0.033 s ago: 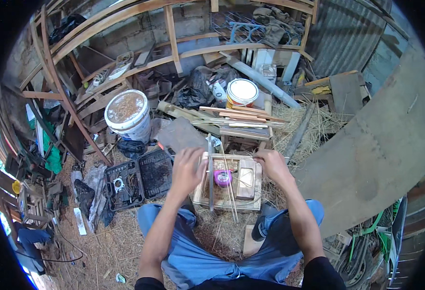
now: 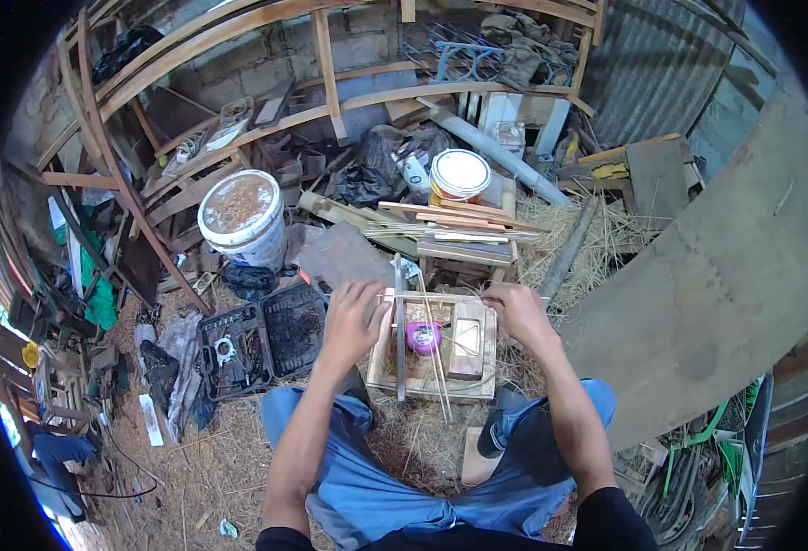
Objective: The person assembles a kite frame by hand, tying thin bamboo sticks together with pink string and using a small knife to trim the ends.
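Between my two hands runs a thin pale stick [image 2: 441, 297], level over the far edge of a shallow wooden box [image 2: 430, 392]. My left hand [image 2: 349, 320] is closed at the box's far left corner, by the stick's left end; its fingertips are partly hidden. At the far right corner, my right hand [image 2: 516, 310] pinches the stick, whose tip shows beyond the knuckles. Lying across the box are a long dark flat bar [image 2: 400, 344] and thin slivers [image 2: 441, 376]. Inside sit a purple tape measure [image 2: 420, 338] and a wooden block [image 2: 465, 349] with a lighter top.
An opened black tool case [image 2: 294, 332] lies left of the box. Behind stand two buckets [image 2: 241, 209] and a pile of wood strips [image 2: 464, 223]. A large curved sheet [image 2: 689, 312] rises at right. Someone's leg in blue [image 2: 62, 450] shows at far left.
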Action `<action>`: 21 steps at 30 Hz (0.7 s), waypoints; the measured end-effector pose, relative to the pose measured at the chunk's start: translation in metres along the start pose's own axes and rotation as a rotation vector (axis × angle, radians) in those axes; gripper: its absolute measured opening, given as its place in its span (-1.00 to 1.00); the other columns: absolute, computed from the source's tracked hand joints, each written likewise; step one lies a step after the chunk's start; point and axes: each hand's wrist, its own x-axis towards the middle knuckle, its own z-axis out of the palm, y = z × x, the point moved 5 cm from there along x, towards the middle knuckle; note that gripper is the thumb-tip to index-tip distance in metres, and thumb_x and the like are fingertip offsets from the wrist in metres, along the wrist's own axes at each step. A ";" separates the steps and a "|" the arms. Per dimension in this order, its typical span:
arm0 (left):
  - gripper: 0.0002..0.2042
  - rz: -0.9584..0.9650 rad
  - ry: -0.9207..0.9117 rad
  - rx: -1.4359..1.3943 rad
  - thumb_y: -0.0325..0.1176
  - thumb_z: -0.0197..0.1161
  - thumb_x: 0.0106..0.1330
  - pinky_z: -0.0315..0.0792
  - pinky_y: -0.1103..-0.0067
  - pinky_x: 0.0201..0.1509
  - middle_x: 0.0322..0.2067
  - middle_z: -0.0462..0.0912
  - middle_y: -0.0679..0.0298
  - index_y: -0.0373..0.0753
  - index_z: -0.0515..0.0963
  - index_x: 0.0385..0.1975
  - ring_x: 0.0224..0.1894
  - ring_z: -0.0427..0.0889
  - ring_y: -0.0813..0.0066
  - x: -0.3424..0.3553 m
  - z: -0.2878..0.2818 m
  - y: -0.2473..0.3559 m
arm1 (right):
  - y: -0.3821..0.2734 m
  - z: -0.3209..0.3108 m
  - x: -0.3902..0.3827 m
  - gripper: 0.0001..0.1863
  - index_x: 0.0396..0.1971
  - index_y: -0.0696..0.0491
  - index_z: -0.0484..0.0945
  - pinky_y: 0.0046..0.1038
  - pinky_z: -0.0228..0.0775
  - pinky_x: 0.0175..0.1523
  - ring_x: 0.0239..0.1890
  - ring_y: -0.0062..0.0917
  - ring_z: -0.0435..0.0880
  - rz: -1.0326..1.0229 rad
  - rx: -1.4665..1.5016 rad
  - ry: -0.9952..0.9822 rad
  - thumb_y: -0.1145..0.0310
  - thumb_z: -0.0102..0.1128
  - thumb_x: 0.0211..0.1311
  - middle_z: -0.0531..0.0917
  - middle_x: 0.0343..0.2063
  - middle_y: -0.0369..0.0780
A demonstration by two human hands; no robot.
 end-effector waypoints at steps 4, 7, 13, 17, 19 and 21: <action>-0.86 -0.119 -0.282 -0.180 -0.45 0.18 0.19 0.42 0.31 -0.31 -0.42 0.57 0.06 -0.33 0.54 -0.29 -0.41 0.56 0.01 -0.021 0.023 -0.018 | 0.003 -0.009 0.005 -0.82 -0.34 0.05 0.64 -0.24 0.45 -0.12 -0.21 -0.17 0.60 0.051 -0.028 -0.082 0.40 0.10 0.09 0.63 -0.24 -0.09; -0.87 -0.284 -0.394 -0.317 -0.47 0.13 0.23 0.41 0.29 -0.30 -0.40 0.57 -0.02 -0.36 0.52 -0.28 -0.37 0.56 -0.05 -0.031 0.032 -0.012 | -0.024 -0.031 0.004 -0.79 -0.23 0.08 0.58 -0.24 0.46 -0.11 -0.15 -0.16 0.59 -0.088 0.034 0.249 0.46 0.11 0.11 0.58 -0.12 -0.05; -0.84 -0.679 -0.408 -0.515 -0.43 0.11 0.30 0.42 0.51 -0.34 -0.40 0.63 0.02 -0.37 0.54 -0.23 -0.43 0.61 0.41 -0.041 0.047 -0.014 | -0.032 0.000 -0.005 -0.60 0.12 0.05 0.34 -0.23 0.46 -0.20 -0.24 -0.30 0.62 -0.134 0.388 0.002 0.41 0.01 0.27 0.61 -0.30 -0.17; -0.82 -0.677 -0.394 -0.748 -0.41 0.10 0.33 0.39 0.61 -0.36 -0.42 0.66 0.16 -0.37 0.54 -0.21 -0.44 0.53 0.63 -0.038 0.050 0.015 | -0.051 0.039 -0.018 -0.61 0.08 0.11 0.40 -0.68 0.20 -0.59 -0.67 -0.73 0.36 0.279 1.144 -0.411 0.20 -0.16 0.42 0.59 -0.54 -0.30; -0.82 -0.651 -0.465 -0.791 -0.41 0.11 0.34 0.33 0.70 -0.41 -0.47 0.57 0.37 -0.37 0.54 -0.19 -0.44 0.43 0.75 -0.042 0.052 0.023 | -0.052 0.032 -0.009 -0.62 -0.02 0.13 0.46 -0.74 0.04 -0.66 -0.74 -0.82 0.23 0.296 1.230 -0.377 0.16 -0.13 0.41 0.58 -0.55 -0.28; -0.81 -0.661 -0.489 -0.750 -0.40 0.09 0.35 0.30 0.72 -0.41 -0.50 0.52 0.41 -0.38 0.53 -0.19 -0.46 0.40 0.75 -0.044 0.052 0.021 | -0.035 0.022 0.000 -0.65 -0.07 0.15 0.43 -0.75 -0.01 -0.69 -0.76 -0.83 0.18 0.290 1.209 -0.236 0.19 -0.18 0.43 0.54 -0.59 -0.28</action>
